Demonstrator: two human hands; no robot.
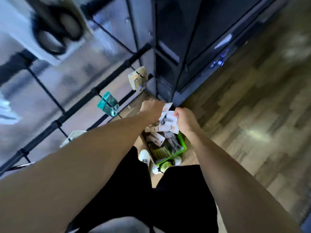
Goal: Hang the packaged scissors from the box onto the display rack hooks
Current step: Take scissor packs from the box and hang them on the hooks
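Observation:
Both my arms reach down over a green box (pixel 182 142) on the floor, filled with several packaged scissors. My left hand (pixel 152 108) and my right hand (pixel 184 117) each grip white scissor packages (pixel 168 120) held between them just above the box. The display rack (pixel 94 90) of black bars and hooks stands at the left. A large pack of black-handled scissors (pixel 55 31) hangs at the top left, blurred. A teal pack (pixel 108 104) and a beige pack (pixel 138 78) hang on lower hooks.
A dark shelving unit (pixel 193 47) stands beyond the box at the top centre. Wood-look floor (pixel 252 115) spreads to the right. My white shoes (pixel 144 157) stand beside the box, and another pale package (pixel 74 137) hangs behind my left forearm.

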